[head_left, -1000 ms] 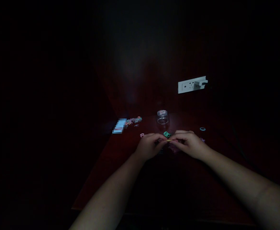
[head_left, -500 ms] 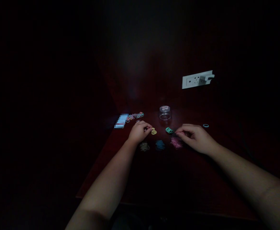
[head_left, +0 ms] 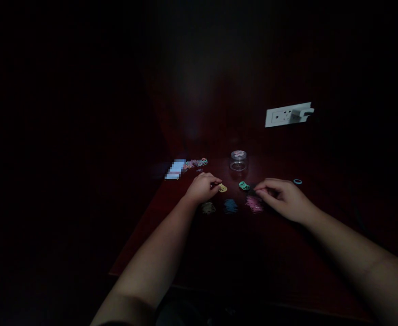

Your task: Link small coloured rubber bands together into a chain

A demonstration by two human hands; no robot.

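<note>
My left hand [head_left: 202, 187] rests over the table at the left, thumb and forefinger slightly apart beside a small pile of yellow elastic bands [head_left: 223, 188]. To the right, a green bunch of bands [head_left: 243, 185] lies close to the fingertips of my right hand [head_left: 283, 197]. Those fingertips are pressed together, and nothing shows between them. In front of both hands are piles of dull yellowish bands [head_left: 208, 208], blue bands [head_left: 230, 206] and pink bands [head_left: 254, 204]. Dim light hides fine detail.
A clear lidded jar [head_left: 239, 161] stands behind the piles. Mixed bands [head_left: 195, 163] lie beside a bright, pixelated rectangle [head_left: 175, 170] at the back left. A light-blue ring [head_left: 297, 181] lies at right. A wall socket [head_left: 287, 115] holds a plug.
My hands met around a small yellow band earlier, then moved apart. My left hand went left to the yellow pile, and its fingers have loosened. The view has shifted slightly.
</note>
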